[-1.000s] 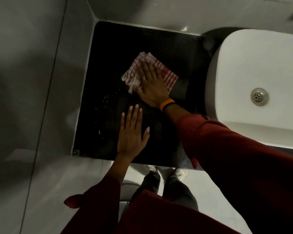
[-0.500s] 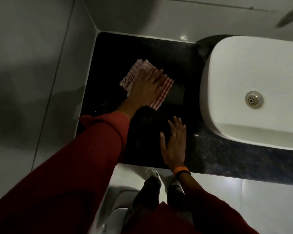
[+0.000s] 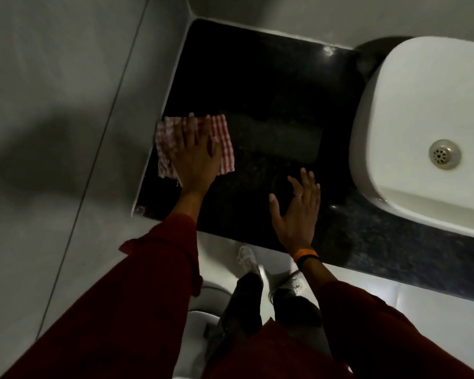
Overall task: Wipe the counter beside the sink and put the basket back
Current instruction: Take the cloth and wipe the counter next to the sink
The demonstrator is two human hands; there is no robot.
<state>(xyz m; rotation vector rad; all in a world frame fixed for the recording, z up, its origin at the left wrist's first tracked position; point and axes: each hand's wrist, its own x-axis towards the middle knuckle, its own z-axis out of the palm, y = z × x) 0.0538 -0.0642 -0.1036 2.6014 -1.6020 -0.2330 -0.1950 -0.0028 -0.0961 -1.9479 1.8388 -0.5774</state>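
- Step in hand: wiping. You are on the first half of the task; the basket part has not begun, by the look of things.
- Bench: dark polished stone, set in the corner between the grey wall and the sink. A paler streak runs across its middle; a few bright specks, perhaps droplets, show near the front left.
- Cloth: red-and-white checked, folded, lying flat at the bench's left edge, its left side touching or just over the rim by the wall.
- Left hand: palm down, fingers spread flat on the cloth. The grip is no closed hold; it presses the cloth to the bench and pinches nothing.
- Right hand: open, fingers spread, empty, laid on or just above the bare bench near the front edge, between cloth and sink. Whether it bears weight, you cannot tell. Orange band at the wrist, ring on one finger.
- Sink: white basin with a metal drain, to the right, well apart from the cloth.
- Basket: not in view; its place cannot be told from here.
- Next move, as a judgement: you keep flat pressure and carry the cloth over the front left corner and the strip by the sink, lifting the right hand clear of its path. Then you need a free hand to fetch the basket.
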